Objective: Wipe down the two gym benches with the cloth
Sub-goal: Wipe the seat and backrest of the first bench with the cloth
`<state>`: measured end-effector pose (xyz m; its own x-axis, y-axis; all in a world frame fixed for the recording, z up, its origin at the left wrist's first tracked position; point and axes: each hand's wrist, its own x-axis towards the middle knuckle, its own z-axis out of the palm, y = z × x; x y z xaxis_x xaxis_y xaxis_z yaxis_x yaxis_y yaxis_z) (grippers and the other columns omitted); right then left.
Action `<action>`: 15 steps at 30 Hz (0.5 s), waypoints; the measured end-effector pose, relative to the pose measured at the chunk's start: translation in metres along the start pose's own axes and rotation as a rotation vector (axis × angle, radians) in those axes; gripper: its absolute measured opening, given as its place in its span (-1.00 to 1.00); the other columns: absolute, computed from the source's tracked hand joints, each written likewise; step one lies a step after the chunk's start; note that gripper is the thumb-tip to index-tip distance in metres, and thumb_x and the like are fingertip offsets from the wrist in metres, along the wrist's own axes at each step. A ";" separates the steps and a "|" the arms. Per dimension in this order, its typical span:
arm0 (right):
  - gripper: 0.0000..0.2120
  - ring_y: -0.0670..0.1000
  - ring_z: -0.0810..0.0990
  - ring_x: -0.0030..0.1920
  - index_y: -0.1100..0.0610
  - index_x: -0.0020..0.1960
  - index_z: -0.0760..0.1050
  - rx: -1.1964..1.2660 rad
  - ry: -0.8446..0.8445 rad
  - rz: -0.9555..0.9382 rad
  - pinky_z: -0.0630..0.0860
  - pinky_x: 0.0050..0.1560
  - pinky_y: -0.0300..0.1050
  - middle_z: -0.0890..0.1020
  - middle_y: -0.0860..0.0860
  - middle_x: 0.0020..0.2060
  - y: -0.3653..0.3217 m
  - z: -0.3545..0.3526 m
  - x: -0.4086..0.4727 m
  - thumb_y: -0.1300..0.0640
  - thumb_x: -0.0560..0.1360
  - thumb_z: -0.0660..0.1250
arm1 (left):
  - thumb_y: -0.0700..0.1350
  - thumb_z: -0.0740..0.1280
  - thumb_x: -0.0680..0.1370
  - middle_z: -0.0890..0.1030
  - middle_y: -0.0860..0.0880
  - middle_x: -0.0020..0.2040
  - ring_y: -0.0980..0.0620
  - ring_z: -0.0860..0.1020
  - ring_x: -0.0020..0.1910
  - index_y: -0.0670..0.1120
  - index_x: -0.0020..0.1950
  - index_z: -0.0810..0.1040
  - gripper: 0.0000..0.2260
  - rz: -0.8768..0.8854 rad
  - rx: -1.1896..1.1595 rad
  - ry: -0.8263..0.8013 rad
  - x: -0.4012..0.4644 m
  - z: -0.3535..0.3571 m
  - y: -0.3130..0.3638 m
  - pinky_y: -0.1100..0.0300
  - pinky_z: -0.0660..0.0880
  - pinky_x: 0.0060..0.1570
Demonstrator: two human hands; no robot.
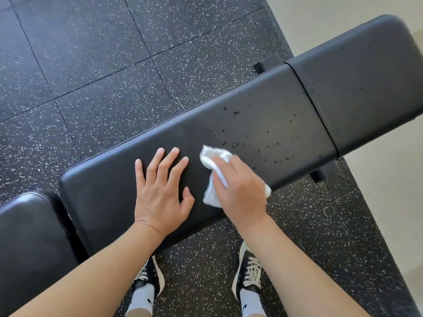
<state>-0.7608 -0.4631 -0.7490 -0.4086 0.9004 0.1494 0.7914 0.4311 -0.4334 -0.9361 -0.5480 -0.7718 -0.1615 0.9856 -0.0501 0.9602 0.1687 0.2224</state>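
Since the white cloth (pixel 215 170) is soft and light, bunching it works: right hand (pixel 238 191) grips it on the bench pad (pixel 263 115) (droplets just ahead), left hand (pixel 160 191) rests flat, fingers spread.

Single head-worn wide-angle view, looking steeply down from standing height, near top-down. Black bench (pixel 263 124) runs diagonally across frame, lower left to upper right, close below the camera. Both forearms enter from the bottom edge; left hand (pixel 160 193) and right hand (pixel 240 191) sit near frame centre. Shoes (pixel 248 268) on speckled rubber floor (pixel 91 65) show at bottom. Edges bend with lens distortion. No second view.
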 end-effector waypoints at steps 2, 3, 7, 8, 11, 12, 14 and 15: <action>-0.77 0.07 0.59 -0.23 0.07 0.19 0.67 -0.001 -0.015 0.032 0.51 -0.33 -0.02 0.63 0.04 -0.09 -0.017 0.013 0.042 0.14 0.56 0.34 | 0.06 0.22 0.52 0.31 -0.06 0.62 -0.20 0.17 0.66 -0.04 0.54 0.40 -0.43 -0.003 -0.006 0.000 0.000 0.000 0.000 -0.40 -0.08 0.60; -0.78 0.09 0.60 -0.20 0.08 0.16 0.67 -0.004 -0.014 0.054 0.49 -0.33 -0.01 0.63 0.05 -0.08 -0.024 0.020 0.064 0.13 0.57 0.34 | 0.06 0.22 0.52 0.32 -0.07 0.62 -0.21 0.18 0.66 -0.05 0.53 0.40 -0.43 -0.002 -0.008 0.002 0.000 0.000 0.001 -0.41 -0.08 0.60; -0.74 0.04 0.60 -0.05 0.01 0.22 0.60 -0.076 -0.090 0.110 0.32 -0.26 -0.10 0.59 -0.02 0.06 -0.039 0.036 0.115 0.04 0.64 0.19 | 0.06 0.23 0.52 0.33 -0.08 0.60 -0.22 0.19 0.65 -0.05 0.54 0.40 -0.42 -0.003 -0.008 0.002 0.001 -0.002 0.002 -0.42 -0.06 0.59; -0.73 0.03 0.59 -0.04 -0.01 0.24 0.58 -0.074 -0.114 0.098 0.34 -0.24 -0.11 0.59 -0.03 0.07 -0.038 0.036 0.114 0.04 0.65 0.18 | 0.06 0.23 0.52 0.33 -0.08 0.60 -0.22 0.19 0.65 -0.06 0.54 0.40 -0.42 -0.003 -0.008 0.002 0.001 -0.002 0.002 -0.42 -0.06 0.59; -0.76 0.06 0.58 -0.12 0.03 0.23 0.61 -0.024 -0.096 0.048 0.48 -0.25 -0.06 0.60 0.01 -0.01 -0.027 0.024 0.082 0.09 0.60 0.28 | 0.06 0.22 0.52 0.32 -0.08 0.61 -0.22 0.18 0.65 -0.05 0.53 0.40 -0.43 0.001 -0.011 0.005 0.001 -0.001 0.001 -0.41 -0.07 0.59; -0.75 0.06 0.57 -0.17 0.05 0.23 0.62 -0.015 -0.076 0.034 0.50 -0.27 -0.05 0.61 0.02 -0.03 -0.021 0.017 0.064 0.11 0.59 0.31 | 0.06 0.22 0.52 0.31 -0.07 0.62 -0.21 0.18 0.65 -0.04 0.54 0.40 -0.42 0.002 -0.008 0.005 0.001 0.000 0.001 -0.41 -0.07 0.60; -0.72 0.04 0.54 -0.23 0.07 0.27 0.62 -0.019 -0.050 -0.001 0.50 -0.31 -0.08 0.62 0.02 -0.02 -0.004 0.003 0.022 0.13 0.59 0.33 | 0.06 0.22 0.52 0.30 -0.06 0.63 -0.20 0.17 0.66 -0.03 0.56 0.39 -0.41 0.004 0.000 0.007 0.000 0.001 0.000 -0.41 -0.07 0.60; -0.72 0.03 0.53 -0.24 0.07 0.30 0.61 -0.028 -0.043 -0.020 0.51 -0.31 -0.10 0.62 0.02 -0.01 0.006 -0.004 0.002 0.14 0.60 0.33 | 0.06 0.23 0.52 0.30 -0.06 0.63 -0.20 0.17 0.66 -0.03 0.56 0.39 -0.41 0.005 0.003 0.010 0.000 0.002 -0.001 -0.40 -0.07 0.60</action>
<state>-0.7547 -0.4588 -0.7474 -0.4430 0.8885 0.1195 0.7951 0.4509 -0.4056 -0.9365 -0.5481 -0.7736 -0.1590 0.9865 -0.0389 0.9617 0.1637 0.2198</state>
